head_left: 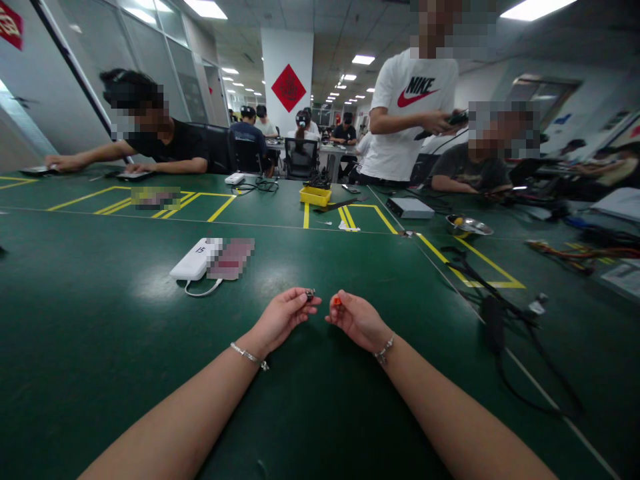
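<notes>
Over the green table [150, 373], my left hand [287, 317] pinches a small dark, metallic-looking piece [310, 294] between thumb and fingers. My right hand [357, 320] faces it a short way off, closed on a small orange piece [337, 301]. The two pieces are apart, with a narrow gap between the hands. Both are too small in view to tell their exact kind, and my fingers cover part of each.
A white power bank [193, 260] with a cable lies left, beside a blurred-out flat object [231, 259]. Farther off stand a yellow tray [315, 196], a grey box [410, 208] and a metal bowl [470, 226]. Black cables [493, 320] lie to the right. Several people are around the tables.
</notes>
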